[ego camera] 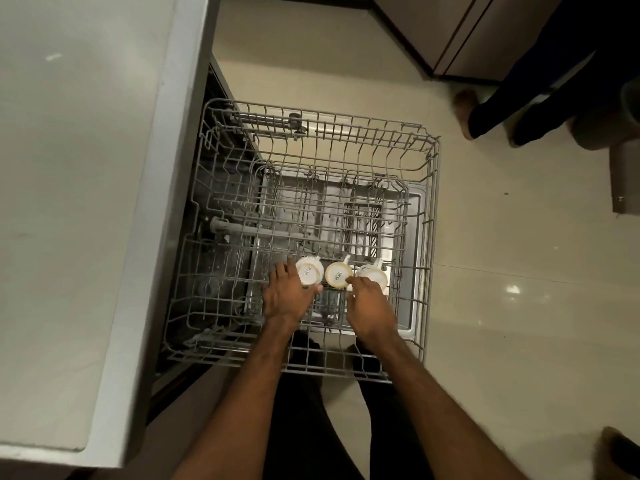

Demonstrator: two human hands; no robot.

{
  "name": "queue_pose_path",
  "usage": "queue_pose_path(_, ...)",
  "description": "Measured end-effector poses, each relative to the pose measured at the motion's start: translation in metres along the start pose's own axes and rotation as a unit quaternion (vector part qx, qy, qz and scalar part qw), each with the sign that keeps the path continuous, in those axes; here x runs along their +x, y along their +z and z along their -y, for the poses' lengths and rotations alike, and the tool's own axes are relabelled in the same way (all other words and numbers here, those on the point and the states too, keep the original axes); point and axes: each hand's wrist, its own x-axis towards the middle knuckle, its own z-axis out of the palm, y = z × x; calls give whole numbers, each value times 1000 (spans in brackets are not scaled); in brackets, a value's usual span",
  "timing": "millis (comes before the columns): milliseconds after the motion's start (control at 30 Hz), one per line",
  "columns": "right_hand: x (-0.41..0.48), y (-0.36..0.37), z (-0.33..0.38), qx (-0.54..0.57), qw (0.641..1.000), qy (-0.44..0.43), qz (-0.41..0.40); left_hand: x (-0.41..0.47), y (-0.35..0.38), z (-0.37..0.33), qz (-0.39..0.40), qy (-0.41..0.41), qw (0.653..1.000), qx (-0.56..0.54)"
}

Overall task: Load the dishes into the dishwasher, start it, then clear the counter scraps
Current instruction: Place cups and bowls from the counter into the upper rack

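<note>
Dishes, item one: three white mugs, upturned, in a row at the near side of the pulled-out upper rack [432, 202] of the dishwasher [414, 258].

- Left mug [309, 270]: base up, printed mark showing. The left hand [287, 296] curls round its left side and holds it.
- Middle mug [338, 274]: base up, handle pointing away, just beside its neighbours.
- Right mug [375, 276]: partly covered by the right hand [369, 304], which lies over its near edge with one fingertip at the middle mug. Whether that hand grips or only steadies cannot be told.

Step in hand, by judgement: loading, early on; the mugs are being seated between the tines, and most of the rack is bare wire.

Next move, by judgement: let go once each mug sits steady, then fetch more dishes (none show on the visible part of the counter [69, 202]).

Hidden or unclear:
- Mug rims and the tines under them, behind the hands.
- Lower rack, seen only through the wire; a dark basket-like shape there is hard to make out.
- Dishwasher controls and the scraps, out of view.
- A second person [519, 91], cut off at the legs, top right.
</note>
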Motion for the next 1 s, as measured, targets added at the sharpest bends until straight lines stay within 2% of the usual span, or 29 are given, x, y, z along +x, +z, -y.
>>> queue_pose_path(100,-11,-2,10,-12,1000,-19,17,-30,-10,-2,-38,0,999,-14)
queue_pose_path(200,-25,-12,28,-29,998,-60,16,-65,-28,-9,-38,-2,998,-49)
queue_pose_path(400,-69,-50,100,-64,978,-200,10,-147,-98,-9,-118,-86,982,-119)
queue_pose_path(500,-94,-60,151,-62,944,-324,6,-189,-135,14,-201,-148,954,-164)
queue_pose_path(567,-111,-60,190,-38,914,-403,1,-224,-155,36,-273,-207,916,-208)
queue_pose_path(633,-134,-50,234,-1,887,-463,8,-263,-168,66,-346,-272,863,-247)
queue_pose_path(733,-176,-23,287,36,840,-540,28,-322,-173,113,-427,-341,795,-264)
queue_pose_path(933,-284,70,353,-11,755,-647,108,-432,-130,217,-498,-473,653,-320)
queue_pose_path(1000,-316,104,370,-33,734,-665,134,-465,-115,246,-516,-497,618,-323)
